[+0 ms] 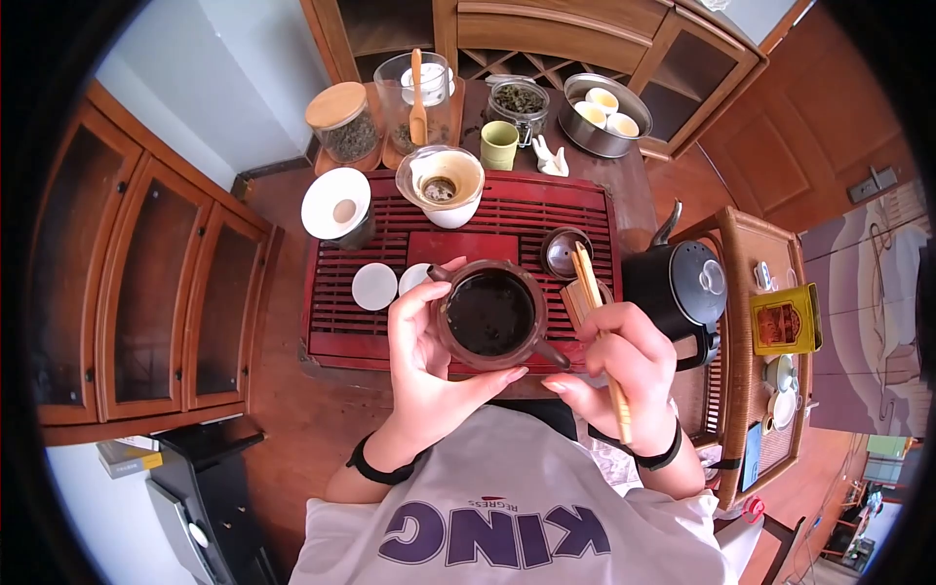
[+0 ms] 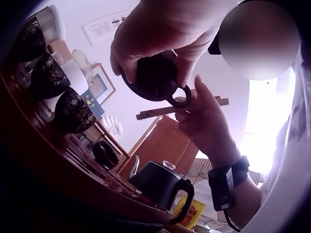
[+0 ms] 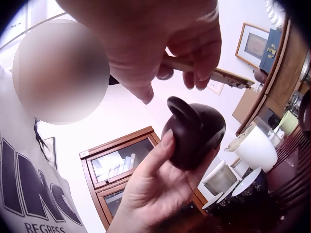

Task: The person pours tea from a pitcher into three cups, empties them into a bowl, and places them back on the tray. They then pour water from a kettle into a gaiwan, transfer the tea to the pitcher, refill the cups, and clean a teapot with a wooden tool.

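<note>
My left hand (image 1: 414, 356) grips a dark brown teapot (image 1: 539, 317) by its body, the thumb along the near side. The teapot is lidless, and dark liquid or wet tea leaves show inside it. Its looped handle (image 3: 183, 109) points toward my right hand. Between the curled fingers of my right hand (image 1: 632, 361) is a pair of light wooden tongs (image 1: 583, 261), slanting past the teapot's right side. The tong tips point away from me, over the red slatted tea tray (image 1: 336, 327). A small dark round dish (image 1: 564, 252) sits on the tray beyond the tongs.
White-lined cups (image 1: 374, 287) stand at the tray's left, and a strainer (image 1: 463, 168) rests on a pitcher behind. A black kettle (image 1: 673, 288) stands right of the tray. Tea jars (image 1: 341, 122) and a metal bowl (image 1: 597, 142) of cups line the back.
</note>
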A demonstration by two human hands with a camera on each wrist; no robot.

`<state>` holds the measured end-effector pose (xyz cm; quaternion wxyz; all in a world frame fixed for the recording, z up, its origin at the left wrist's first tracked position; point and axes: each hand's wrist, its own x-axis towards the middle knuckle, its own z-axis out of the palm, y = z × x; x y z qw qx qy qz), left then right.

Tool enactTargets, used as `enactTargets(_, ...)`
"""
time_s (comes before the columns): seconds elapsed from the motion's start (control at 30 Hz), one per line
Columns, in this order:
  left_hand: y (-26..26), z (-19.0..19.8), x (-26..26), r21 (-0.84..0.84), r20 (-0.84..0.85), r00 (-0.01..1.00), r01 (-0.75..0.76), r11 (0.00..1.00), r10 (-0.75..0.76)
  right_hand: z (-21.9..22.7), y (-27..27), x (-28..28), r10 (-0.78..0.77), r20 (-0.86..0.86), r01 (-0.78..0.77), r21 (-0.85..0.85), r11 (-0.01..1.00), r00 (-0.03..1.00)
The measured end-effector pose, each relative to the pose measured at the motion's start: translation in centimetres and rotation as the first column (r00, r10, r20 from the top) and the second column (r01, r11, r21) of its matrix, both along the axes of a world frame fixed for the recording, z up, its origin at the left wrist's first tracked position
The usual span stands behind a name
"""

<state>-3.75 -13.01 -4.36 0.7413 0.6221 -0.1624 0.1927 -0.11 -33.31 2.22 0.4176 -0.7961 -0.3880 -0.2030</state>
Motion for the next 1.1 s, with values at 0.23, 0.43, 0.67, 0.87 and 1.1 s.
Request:
enactTargets(0.23, -1.9, 0.2, 0.5, -0.121, 0.030, 1.000, 0.009, 0.993, -0.006, -0.6, 0.9, 0.2, -0.103, 0.035, 0.107, -0.151, 0.983, 0.994)
enactTargets(0.43, -1.7, 1.2, 2.0, -0.122, 0.034, 0.998, 0.060, 0.991, -0.056, 1.6, 1.0, 2.8, -0.122, 0.037, 0.127, -0.154, 0.980, 0.992)
enactTargets(0.67, -1.4, 1.3, 1.8, -0.051, -0.120, 0.993, 0.009, 0.999, -0.015, 5.2, 1.9, 7.8, -0.083, -0.019, 0.076, -0.255, 0.964, 0.996)
enactTargets(0.87, -1.2, 0.5, 1.3, 0.006, -0.140, 0.985, 0.102, 0.995, -0.100, 6.5, 3.1, 11.9, -0.067, 0.054, 0.083, -0.401, 0.912, 0.996)
enactTargets(1.1, -0.9, 0.8, 1.4, 0.016, -0.163, 0.981, 0.112, 0.994, -0.108, 7.4, 4.5, 13.8, -0.002, 0.162, 0.091, -0.548, 0.832, 0.987)
